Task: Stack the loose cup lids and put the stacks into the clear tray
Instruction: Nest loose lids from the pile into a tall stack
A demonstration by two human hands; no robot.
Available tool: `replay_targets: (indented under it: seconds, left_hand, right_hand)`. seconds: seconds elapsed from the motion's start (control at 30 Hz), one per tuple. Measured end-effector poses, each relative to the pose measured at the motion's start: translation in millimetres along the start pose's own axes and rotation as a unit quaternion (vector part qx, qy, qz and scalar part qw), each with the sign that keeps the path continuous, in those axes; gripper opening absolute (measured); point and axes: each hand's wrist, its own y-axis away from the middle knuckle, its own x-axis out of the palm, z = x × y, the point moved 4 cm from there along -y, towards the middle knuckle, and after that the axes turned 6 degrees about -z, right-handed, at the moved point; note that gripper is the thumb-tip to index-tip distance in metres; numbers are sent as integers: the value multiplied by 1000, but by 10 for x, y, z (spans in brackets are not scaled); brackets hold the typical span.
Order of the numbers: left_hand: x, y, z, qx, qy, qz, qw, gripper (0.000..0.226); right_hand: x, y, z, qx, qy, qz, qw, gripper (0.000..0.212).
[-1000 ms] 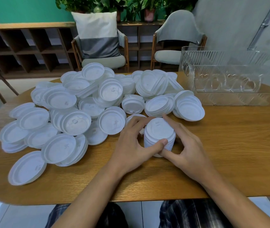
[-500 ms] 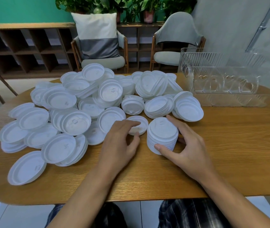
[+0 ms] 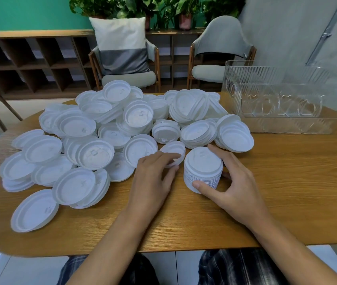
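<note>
Right hand (image 3: 237, 189) grips lid stack (image 3: 203, 163): thumb on near side, fingers on far side. Left hand (image 3: 153, 178) pinches near rim of loose lid (image 3: 174, 148). Stack sits just right of left fingertips. Clear tray (image 3: 286, 79) lies well beyond right fingers.

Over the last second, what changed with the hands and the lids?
The left hand let go of the stack and moved left to a loose lid lying beside it, and now pinches its near edge. The right hand keeps its grip round the stack, which still stands on the table. The pile of lids and the clear tray stayed as they were.
</note>
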Motion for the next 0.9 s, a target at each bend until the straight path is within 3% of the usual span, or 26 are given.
replay_targets:
  seconds: [0.23,0.4,0.53,0.63,0.77,0.83,0.9]
  left_hand:
    - [-135,-50,-72,-35,75,-106,991,34]
    - [-251,-50,-91,-180,220,-146,947,42]
    - [-139,-53,-52,-231,262,-58,935,38]
    - [-107,-50,-31,-226,261,-49,937,18]
    - [-117,-41,-11,-221,220,-40,949,7]
    - [-113,-33,-24,-212,204,-34,955,10]
    - [-110,-27,-46,-205,193,-10,960,30]
  right_hand:
    - [11,-13,-10,-2,5,-2,1000,76]
    - [33,-34,-16,10,-13,24,1000,77]
    - [118,-86,28,9,-29,57,998,90]
    - [227,-152,85,-3,-46,91,995,98]
    - [285,-176,114,-31,-38,91,995,91]
    - [294,-165,123,-43,-29,84,995,85]
    - [298,-163,126,-46,-26,81,995,82]
